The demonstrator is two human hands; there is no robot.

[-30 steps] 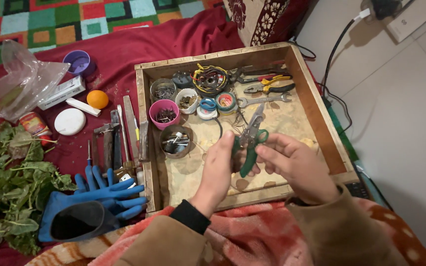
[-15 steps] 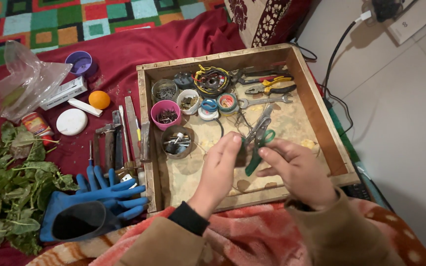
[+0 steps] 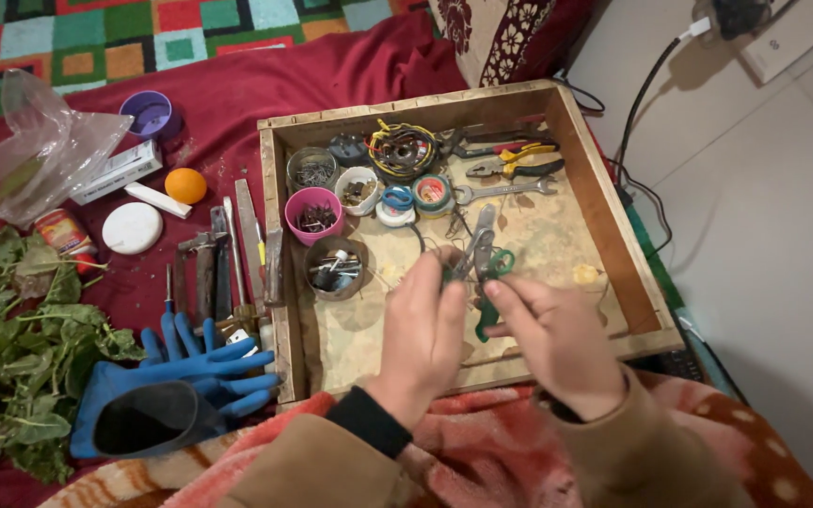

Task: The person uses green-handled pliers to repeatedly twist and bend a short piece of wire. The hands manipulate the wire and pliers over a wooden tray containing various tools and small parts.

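Over the wooden tray (image 3: 609, 221), both my hands hold a pair of green-handled scissors (image 3: 486, 265). My left hand (image 3: 425, 329) grips the left handle and my right hand (image 3: 548, 339) pinches the right one. The metal blades stand slightly apart and point away from me toward the back of the tray. Part of the left handle is hidden behind my left fingers.
The tray holds small cups of screws (image 3: 313, 216), tape rolls (image 3: 433, 194), a wire coil (image 3: 400, 150), pliers (image 3: 510, 167) and a wrench (image 3: 505, 191). Left of it lie hand tools (image 3: 223, 263), blue rubber gloves (image 3: 176, 381), leafy greens (image 3: 21, 348), an orange ball (image 3: 185, 185) and a plastic bag (image 3: 35, 155).
The scissors have swung more upright, with the blades spread a little apart. Both hands have shifted slightly forward and closer together.
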